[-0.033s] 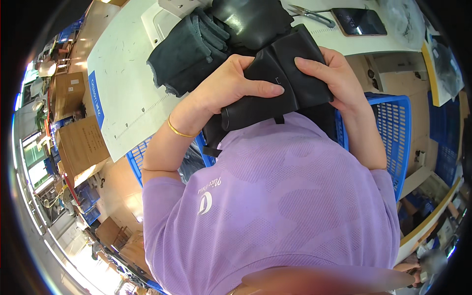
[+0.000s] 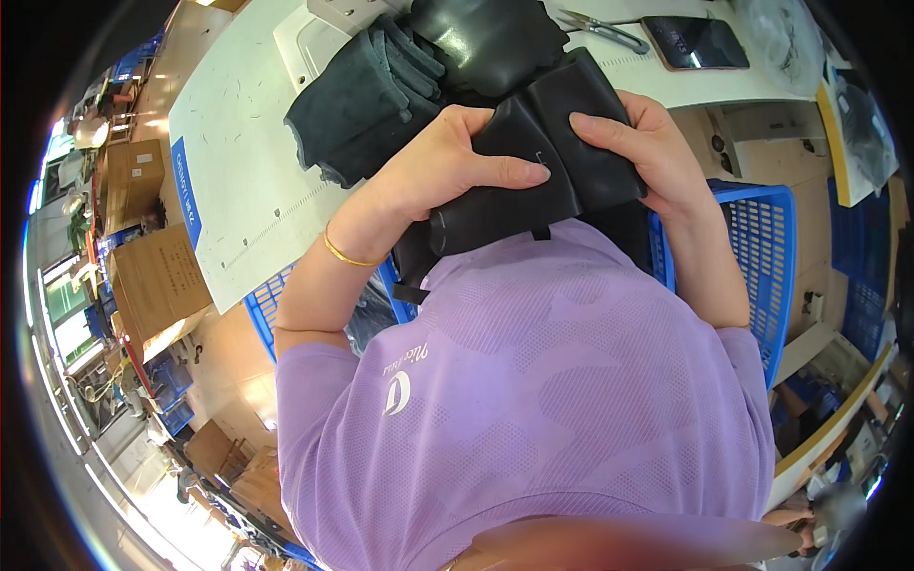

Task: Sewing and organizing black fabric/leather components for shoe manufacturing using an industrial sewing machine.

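A smooth black leather piece [image 2: 514, 143] with a seam across it is held between both hands, close to my body. My left hand [image 2: 457, 164] grips its left part, thumb lying on top near a small white mark and fingers hidden underneath. At its right part my right hand [image 2: 647, 143] is closed on it, thumb pressed on the surface. Just beyond lie a folded stack of dark, suede-like leather [image 2: 367, 100] and a glossy black leather piece [image 2: 490, 43], both on the white table [image 2: 257, 124].
Thread snips [image 2: 609, 33] and a dark phone [image 2: 695, 43] rest at the table's far right, beside a clear plastic bag [image 2: 781, 43]. Blue plastic baskets [image 2: 762, 257] stand below the table edge. Cardboard boxes [image 2: 157, 285] are on the floor at left.
The black leather piece has shifted very slightly in my hands. Both hands keep their hold in nearly the same place.
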